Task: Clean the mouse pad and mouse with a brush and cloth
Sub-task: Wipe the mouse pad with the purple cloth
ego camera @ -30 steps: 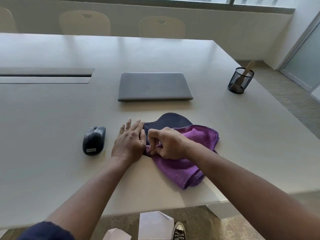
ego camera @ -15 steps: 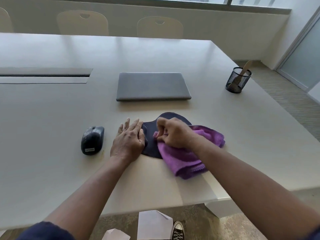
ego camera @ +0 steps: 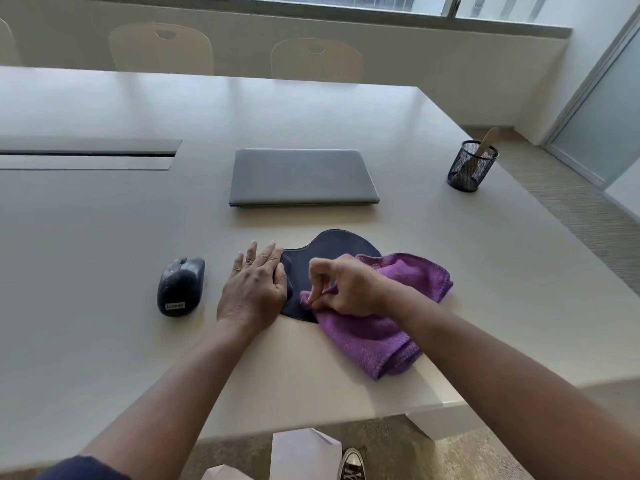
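Mouse pad first: the dark navy fabric mouse pad (ego camera: 332,251) with a raised wrist rest lay flat on the pale table (ego camera: 104,237), near its front edge and in front of the closed grey laptop (ego camera: 303,177). I had my left hand (ego camera: 254,289) spread flat, palm down, fingers wide, pressing on the pad's left edge and the table beside it. My right hand (ego camera: 346,289) was pinched shut on the purple microfibre cloth (ego camera: 377,337), thumb and fingertips gripping a corner of it over the pad's near part. That cloth draped across the right side of the pad and trailed onto the table toward me. The black computer mouse (ego camera: 180,286) with a small white label sat on the table just left of my left hand, not touching it. The wooden-handled brush (ego camera: 485,147) stood tilted in the black wire-mesh cup (ego camera: 471,168), well apart at the far right of the table
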Available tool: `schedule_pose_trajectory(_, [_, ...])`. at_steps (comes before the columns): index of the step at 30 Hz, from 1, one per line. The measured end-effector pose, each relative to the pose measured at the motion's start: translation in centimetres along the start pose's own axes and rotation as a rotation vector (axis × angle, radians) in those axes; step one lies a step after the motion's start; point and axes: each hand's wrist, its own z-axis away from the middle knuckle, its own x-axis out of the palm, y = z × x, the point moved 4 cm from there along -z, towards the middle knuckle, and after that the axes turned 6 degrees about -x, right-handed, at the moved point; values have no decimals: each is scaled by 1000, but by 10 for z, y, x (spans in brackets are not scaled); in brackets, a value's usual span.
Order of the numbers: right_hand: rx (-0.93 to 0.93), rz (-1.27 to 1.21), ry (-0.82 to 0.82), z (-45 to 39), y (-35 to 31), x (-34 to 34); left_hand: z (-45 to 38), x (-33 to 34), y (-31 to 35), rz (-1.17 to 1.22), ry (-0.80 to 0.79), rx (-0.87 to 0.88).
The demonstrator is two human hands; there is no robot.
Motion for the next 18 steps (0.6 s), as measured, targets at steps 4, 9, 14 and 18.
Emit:
schedule_pose_trajectory(4, [245, 156, 264, -3, 37, -32, 0, 1, 0, 8, -4, -6])
schedule_pose_trajectory(9, [502, 298, 496, -24, 70, -45, 1, 0, 0, 12, -5, -6])
schedule_pose_trajectory(14, [467, 252, 530, -52, 60, -35, -1, 0, 0, 6, -5, -1])
schedule_pose_trajectory(18, [216, 164, 365, -66, 30, -12, 0, -1, 0, 6, -13, 3])
